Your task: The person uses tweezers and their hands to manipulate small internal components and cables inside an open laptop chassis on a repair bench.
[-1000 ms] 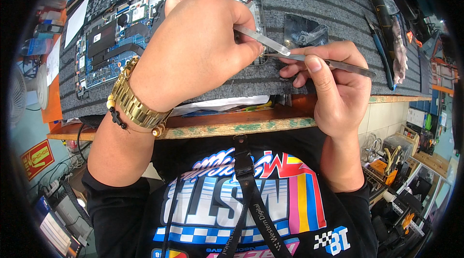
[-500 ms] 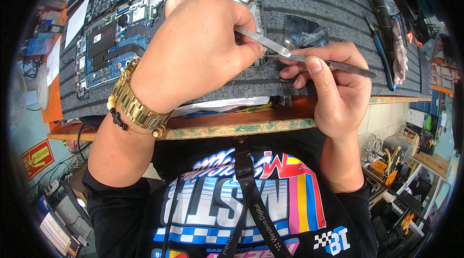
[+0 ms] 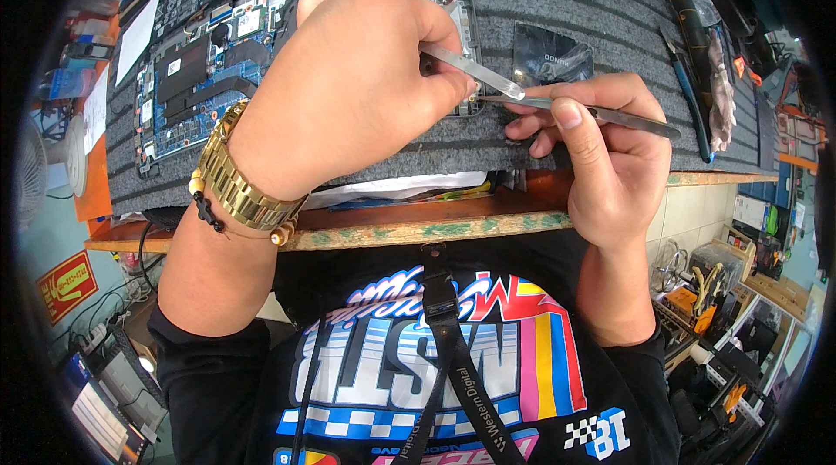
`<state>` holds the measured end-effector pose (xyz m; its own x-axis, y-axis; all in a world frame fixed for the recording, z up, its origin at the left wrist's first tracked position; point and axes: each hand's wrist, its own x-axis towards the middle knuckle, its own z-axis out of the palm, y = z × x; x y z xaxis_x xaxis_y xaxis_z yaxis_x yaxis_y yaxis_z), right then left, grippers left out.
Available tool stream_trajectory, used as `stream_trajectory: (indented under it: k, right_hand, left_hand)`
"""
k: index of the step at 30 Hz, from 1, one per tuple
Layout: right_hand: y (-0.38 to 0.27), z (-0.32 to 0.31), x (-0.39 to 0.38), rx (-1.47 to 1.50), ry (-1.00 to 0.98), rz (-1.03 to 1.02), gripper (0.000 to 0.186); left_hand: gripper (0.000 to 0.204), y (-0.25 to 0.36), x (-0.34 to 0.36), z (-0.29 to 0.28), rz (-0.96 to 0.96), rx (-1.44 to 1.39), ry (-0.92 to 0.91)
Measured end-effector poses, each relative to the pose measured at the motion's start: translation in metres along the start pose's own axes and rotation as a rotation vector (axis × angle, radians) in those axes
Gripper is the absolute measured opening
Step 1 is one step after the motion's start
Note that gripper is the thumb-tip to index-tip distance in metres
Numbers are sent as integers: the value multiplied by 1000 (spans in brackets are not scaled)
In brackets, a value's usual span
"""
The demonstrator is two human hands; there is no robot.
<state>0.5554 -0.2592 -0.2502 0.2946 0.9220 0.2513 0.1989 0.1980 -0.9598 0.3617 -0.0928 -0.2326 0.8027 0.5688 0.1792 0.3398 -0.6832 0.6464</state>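
Observation:
An opened laptop lies on the grey mat, its blue circuit board, black battery and fan exposed. Over its right part reaches my left hand, thumb and fingers pinched on a flat silver metal tool. The end under the fingers is hidden, so its kind is unclear. My right hand grips slim dark metal tweezers between thumb and fingers. Their thin tip points left to the laptop's near right corner, close beside my left fingertips. The two tools cross or nearly touch; what the tip meets is too small to tell.
A small dark packet lies on the ribbed grey mat past my right hand. Farther right are pliers, a yellow-and-black screwdriver and a crumpled cloth. The bench's wooden front edge runs before me.
My left hand has shifted very slightly left, and its tool with it. My right hand and the tweezers have hardly moved; both grips stay the same.

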Motion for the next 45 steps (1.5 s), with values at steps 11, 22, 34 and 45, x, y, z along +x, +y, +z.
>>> stream_trajectory:
  k: [11, 22, 34, 45]
  right_hand:
    - [3, 0, 0, 16, -1, 2, 10]
    - [4, -1, -1, 10, -5, -17, 10]
    - [0, 4, -5, -76, 27, -121, 9]
    - [-7, 4, -8, -334, -75, -173, 8]
  left_hand:
    - [26, 0, -1, 1, 8, 28, -1]
    - [29, -1, 0, 3, 7, 41, 7]
    - [32, 0, 0, 0, 2, 52, 8]
    - [29, 0, -2, -1, 13, 34, 10]
